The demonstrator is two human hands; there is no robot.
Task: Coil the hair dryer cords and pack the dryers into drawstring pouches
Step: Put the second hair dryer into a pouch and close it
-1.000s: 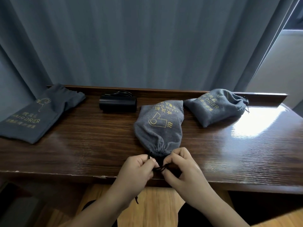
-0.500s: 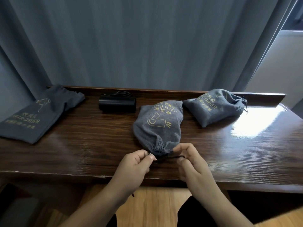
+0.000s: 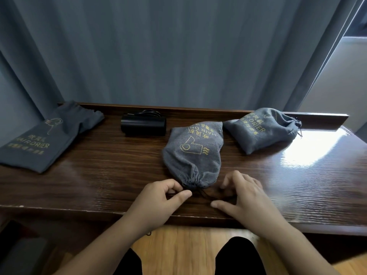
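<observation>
The filled middle pouch (image 3: 193, 153) lies on the desk (image 3: 103, 175), its gathered mouth toward the person. The left hand (image 3: 158, 199) seems to pinch the drawstring (image 3: 204, 193), probably cinching it; the right hand (image 3: 244, 193) rests with loose fingers, grip empty.

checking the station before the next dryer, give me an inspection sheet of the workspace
surface: dark wooden desk, glossy, glare at right
job's things: middle pouch filled, neck cinched; right pouch filled and closed; flat pouch at left looks empty; black hair dryer unpacked at back
clutter: nothing seen
grips: left hand pinches the drawstring at the neck; right hand fingers loose, holding nothing
cables: coiled cord behind the dryer
surroundings: grey curtain behind, wood floor below
</observation>
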